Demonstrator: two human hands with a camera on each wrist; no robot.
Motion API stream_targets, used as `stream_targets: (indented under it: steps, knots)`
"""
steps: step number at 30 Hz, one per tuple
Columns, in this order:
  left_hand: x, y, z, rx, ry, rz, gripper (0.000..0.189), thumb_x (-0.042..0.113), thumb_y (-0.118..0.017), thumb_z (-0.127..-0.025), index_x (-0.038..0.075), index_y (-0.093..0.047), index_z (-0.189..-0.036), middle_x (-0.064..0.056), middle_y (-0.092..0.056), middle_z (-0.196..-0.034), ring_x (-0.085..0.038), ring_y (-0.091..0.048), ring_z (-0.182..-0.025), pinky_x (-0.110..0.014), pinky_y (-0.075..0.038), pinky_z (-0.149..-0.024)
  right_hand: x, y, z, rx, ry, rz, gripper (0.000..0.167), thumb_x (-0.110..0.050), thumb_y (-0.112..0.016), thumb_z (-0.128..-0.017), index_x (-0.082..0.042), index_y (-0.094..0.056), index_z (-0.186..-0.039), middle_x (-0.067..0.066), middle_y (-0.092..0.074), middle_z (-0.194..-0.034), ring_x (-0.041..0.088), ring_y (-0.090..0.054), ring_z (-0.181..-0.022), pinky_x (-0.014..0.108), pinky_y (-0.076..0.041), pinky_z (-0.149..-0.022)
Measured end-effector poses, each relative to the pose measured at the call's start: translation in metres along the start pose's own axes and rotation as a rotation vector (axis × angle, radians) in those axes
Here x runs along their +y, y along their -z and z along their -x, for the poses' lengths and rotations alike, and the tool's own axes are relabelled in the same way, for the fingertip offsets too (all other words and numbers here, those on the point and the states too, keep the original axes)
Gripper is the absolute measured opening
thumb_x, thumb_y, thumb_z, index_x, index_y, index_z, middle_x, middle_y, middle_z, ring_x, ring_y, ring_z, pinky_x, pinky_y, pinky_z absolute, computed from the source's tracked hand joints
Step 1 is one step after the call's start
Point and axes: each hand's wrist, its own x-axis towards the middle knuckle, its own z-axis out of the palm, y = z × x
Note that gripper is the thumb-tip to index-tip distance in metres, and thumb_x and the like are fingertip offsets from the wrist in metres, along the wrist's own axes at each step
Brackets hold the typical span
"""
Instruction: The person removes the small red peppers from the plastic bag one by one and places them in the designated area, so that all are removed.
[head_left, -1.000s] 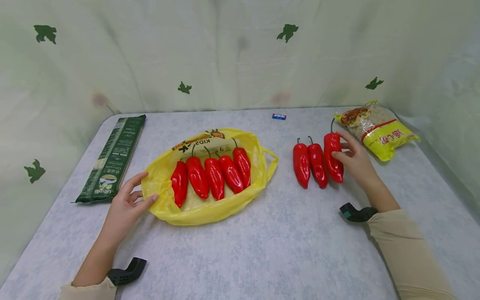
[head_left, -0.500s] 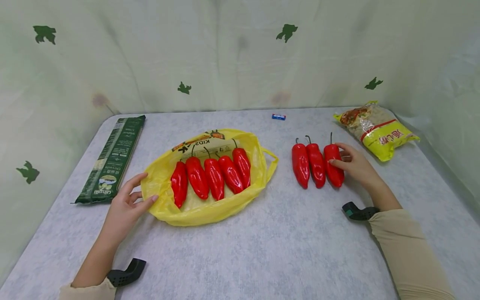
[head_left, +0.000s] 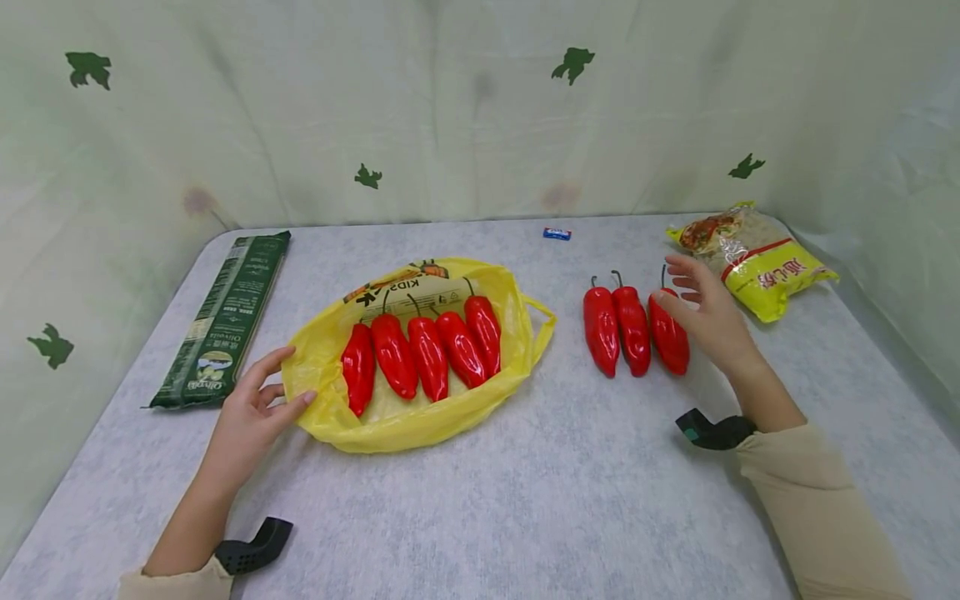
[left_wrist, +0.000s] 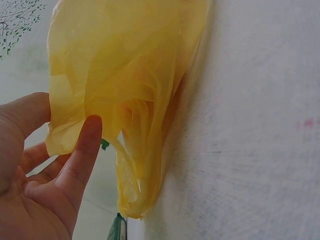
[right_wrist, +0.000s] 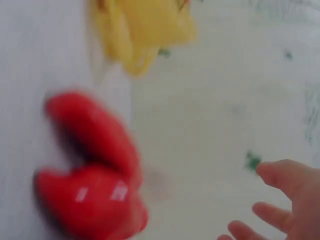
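Note:
My left hand (head_left: 251, 417) pinches the left edge of a yellow plastic bag (head_left: 420, 432) between thumb and fingers. In the left wrist view the thumb lies against the bag's film (left_wrist: 125, 60). Several red chili peppers (head_left: 429, 357) lie side by side inside the bag's wide mouth, stems pointing away. Three more stand off to the bag's right: a left pepper (head_left: 602, 332), a middle pepper (head_left: 633, 333) and a right pepper (head_left: 670, 342). My right hand (head_left: 708, 312), fingers spread and holding nothing, is over the right pepper's upper end. In the right wrist view the hand (right_wrist: 295, 200) is apart from the blurred peppers (right_wrist: 95, 200).
A long green packet (head_left: 225, 321) lies at the left side of the table. At the back right is a yellow and clear food packet (head_left: 757, 254), close behind the right hand. A small blue packet (head_left: 557, 234) lies near the back edge. A curtain (head_left: 480, 108) surrounds the table.
My right hand lowered the third pepper beside the other two, let go and rose a little off it. The left hand and the bag stay where they were.

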Motion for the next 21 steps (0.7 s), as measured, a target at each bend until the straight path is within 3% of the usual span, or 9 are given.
stream_targets:
  steps: [6, 9, 15, 21]
  knots:
    - [0.002, 0.0, 0.001, -0.004, 0.001, 0.002, 0.066, 0.003, -0.063, -0.083, 0.007, -0.029, -0.139, -0.013, -0.03, -0.134, -0.001, -0.054, -0.09, -0.016, -0.049, -0.067, -0.099, -0.016, 0.025, -0.004, 0.223, -0.062, 0.049, -0.013, -0.061, -0.086, -0.008, -0.041, -0.131, 0.011, -0.047, -0.126, 0.026, -0.044, -0.111, 0.045, -0.041, -0.088]
    - [0.002, 0.0, 0.001, -0.005, 0.002, 0.001, 0.066, 0.003, -0.063, -0.083, 0.007, -0.028, -0.139, -0.014, -0.03, -0.135, -0.001, -0.054, -0.089, -0.016, -0.049, -0.067, -0.123, -0.032, 0.028, -0.03, 0.34, -0.098, 0.046, -0.007, -0.063, -0.084, -0.005, -0.046, -0.126, 0.008, -0.05, -0.122, 0.021, -0.048, -0.107, 0.037, -0.044, -0.086]
    - [0.0, 0.0, 0.001, -0.003, 0.007, -0.002, 0.067, 0.004, -0.063, -0.083, 0.008, -0.029, -0.14, -0.014, -0.029, -0.135, -0.001, -0.054, -0.089, -0.016, -0.049, -0.067, -0.153, -0.072, 0.021, -0.129, 0.508, -0.188, 0.038, -0.007, -0.065, -0.082, 0.0, -0.052, -0.117, 0.008, -0.057, -0.112, 0.018, -0.052, -0.1, 0.036, -0.045, -0.085]
    - [0.0, 0.001, 0.001, -0.003, 0.006, 0.005, 0.067, 0.003, -0.064, -0.082, 0.008, -0.029, -0.139, -0.013, -0.03, -0.134, -0.002, -0.054, -0.089, -0.016, -0.049, -0.066, -0.146, -0.113, 0.005, -0.245, 0.502, -0.279, 0.036, -0.01, -0.066, -0.082, -0.001, -0.054, -0.115, 0.009, -0.059, -0.107, 0.02, -0.054, -0.097, 0.038, -0.045, -0.082]
